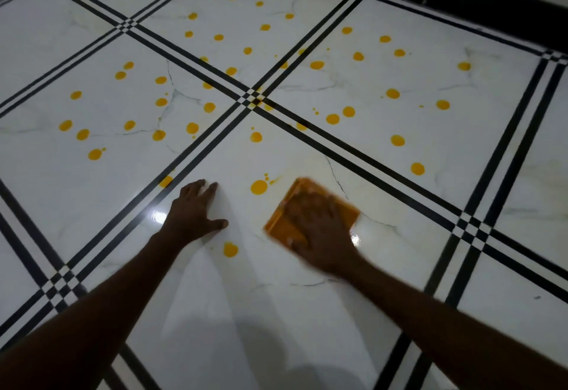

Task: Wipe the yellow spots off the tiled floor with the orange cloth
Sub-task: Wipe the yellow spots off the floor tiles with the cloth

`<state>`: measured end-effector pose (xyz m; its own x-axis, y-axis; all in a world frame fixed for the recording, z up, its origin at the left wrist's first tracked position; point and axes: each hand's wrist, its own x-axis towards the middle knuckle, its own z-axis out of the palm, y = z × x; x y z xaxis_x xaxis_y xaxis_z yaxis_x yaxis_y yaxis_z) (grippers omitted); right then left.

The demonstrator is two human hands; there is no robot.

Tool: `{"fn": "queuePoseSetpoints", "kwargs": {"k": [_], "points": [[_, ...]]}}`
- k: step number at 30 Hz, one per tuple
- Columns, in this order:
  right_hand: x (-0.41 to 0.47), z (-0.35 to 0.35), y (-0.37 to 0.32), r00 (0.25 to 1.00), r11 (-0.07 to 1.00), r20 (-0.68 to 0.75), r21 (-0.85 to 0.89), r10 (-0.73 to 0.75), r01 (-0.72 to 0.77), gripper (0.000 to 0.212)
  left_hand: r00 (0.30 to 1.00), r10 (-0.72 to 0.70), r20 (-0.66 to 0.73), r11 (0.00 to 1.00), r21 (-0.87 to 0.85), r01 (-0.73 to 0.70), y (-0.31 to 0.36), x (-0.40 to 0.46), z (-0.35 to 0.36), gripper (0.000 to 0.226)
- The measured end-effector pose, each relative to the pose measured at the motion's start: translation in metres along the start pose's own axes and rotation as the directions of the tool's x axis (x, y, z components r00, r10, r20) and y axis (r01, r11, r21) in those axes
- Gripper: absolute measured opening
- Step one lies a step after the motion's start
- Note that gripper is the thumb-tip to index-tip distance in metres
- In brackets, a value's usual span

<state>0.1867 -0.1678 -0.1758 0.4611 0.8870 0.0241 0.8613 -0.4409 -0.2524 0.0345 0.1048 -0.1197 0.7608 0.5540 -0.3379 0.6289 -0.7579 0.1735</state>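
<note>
The orange cloth (310, 214) is pressed under flat fingers (307, 202); most yellow spots (258, 187) beyond them remain unwiped.

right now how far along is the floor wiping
Early. Done: only a faint smeared patch just beyond the orange cloth. In hand: the right hand presses the cloth flat on the near tile; the left hand braces on the floor. Left: nearly all yellow spots, including one beside the cloth.

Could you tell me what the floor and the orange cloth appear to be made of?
The floor: glossy, marble-look tile, probably glazed ceramic, showing bright glare and grey veining. The orange cloth: apparently a soft, matte fabric, folded flat under the right hand; blur hides its weave.
</note>
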Motion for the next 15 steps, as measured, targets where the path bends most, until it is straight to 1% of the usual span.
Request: {"fn": "queuePoseSetpoints", "kwargs": {"k": [1, 2, 3, 4, 5, 6, 7, 8, 9, 10, 11, 12, 13, 15], "points": [[0.009, -0.003, 0.025, 0.989, 0.990, -0.042, 0.003, 0.141, -0.141, 0.069, 1.000, -0.001, -0.004, 1.000, -0.001, 0.001, -0.002, 0.000, 0.002, 0.102], [0.008, -0.009, 0.045, 0.946, 0.949, -0.080, 0.007, 0.315, -0.316, 0.070, 1.000, -0.001, -0.006, 1.000, -0.009, 0.001, -0.004, 0.000, 0.002, 0.102], [-0.001, -0.010, 0.053, 0.890, 0.895, -0.108, 0.009, 0.444, -0.446, 0.072, 1.000, 0.001, -0.009, 1.000, -0.013, -0.001, -0.003, -0.001, 0.004, 0.102], [-0.015, -0.009, 0.048, 0.850, 0.861, -0.152, 0.009, 0.504, -0.509, 0.074, 1.000, 0.007, -0.015, 1.000, -0.006, -0.008, -0.001, -0.002, 0.004, 0.102], [-0.028, -0.005, 0.030, 0.858, 0.869, -0.160, -0.002, 0.488, -0.495, 0.076, 1.000, 0.015, -0.020, 1.000, 0.010, -0.014, 0.000, -0.003, 0.003, 0.102], [-0.040, -0.002, 0.005, 0.905, 0.910, -0.118, -0.020, 0.409, -0.414, 0.077, 1.000, 0.023, -0.015, 0.999, 0.028, -0.022, 0.002, -0.003, 0.002, 0.102], [-0.045, 0.003, -0.014, 0.960, 0.962, -0.064, -0.009, 0.273, -0.274, 0.078, 1.000, 0.030, -0.004, 0.999, 0.045, -0.030, 0.004, -0.002, 0.001, 0.102], [-0.044, 0.006, -0.022, 0.992, 0.992, -0.019, 0.002, 0.126, -0.126, 0.079, 0.999, 0.039, 0.005, 0.997, 0.061, -0.040, 0.005, -0.001, 0.001, 0.103], [-0.030, 0.007, -0.023, 0.999, 1.000, 0.030, 0.017, -0.026, 0.026, 0.079, 0.999, 0.040, 0.010, 0.996, 0.076, -0.040, 0.002, -0.002, 0.000, 0.103], [-0.012, 0.004, -0.015, 0.990, 0.992, 0.066, 0.000, -0.128, 0.128, 0.078, 0.999, 0.047, 0.014, 0.995, 0.086, -0.048, 0.002, -0.002, 0.000, 0.104], [0.008, 0.001, -0.006, 0.979, 0.983, 0.095, -0.023, -0.180, 0.183, 0.078, 0.999, 0.049, 0.015, 0.994, 0.100, -0.050, -0.002, -0.002, -0.001, 0.105], [0.028, -0.001, 0.006, 0.978, 0.980, 0.110, -0.064, -0.179, 0.186, 0.077, 0.999, 0.049, 0.020, 0.993, 0.111, -0.051, -0.004, -0.001, -0.001, 0.106], [0.047, -0.003, 0.021, 0.983, 0.984, 0.112, -0.093, -0.143, 0.153, 0.078, 0.999, 0.043, 0.031, 0.993, 0.105, -0.046, -0.006, 0.000, -0.002, 0.108], [0.081, -0.004, 0.037, 0.993, 0.990, 0.119, -0.140, 0.005, 0.012, 0.082, 0.997, 0.004, 0.081, 0.997, 0.071, -0.010, -0.015, -0.001, -0.003, 0.113]]}}
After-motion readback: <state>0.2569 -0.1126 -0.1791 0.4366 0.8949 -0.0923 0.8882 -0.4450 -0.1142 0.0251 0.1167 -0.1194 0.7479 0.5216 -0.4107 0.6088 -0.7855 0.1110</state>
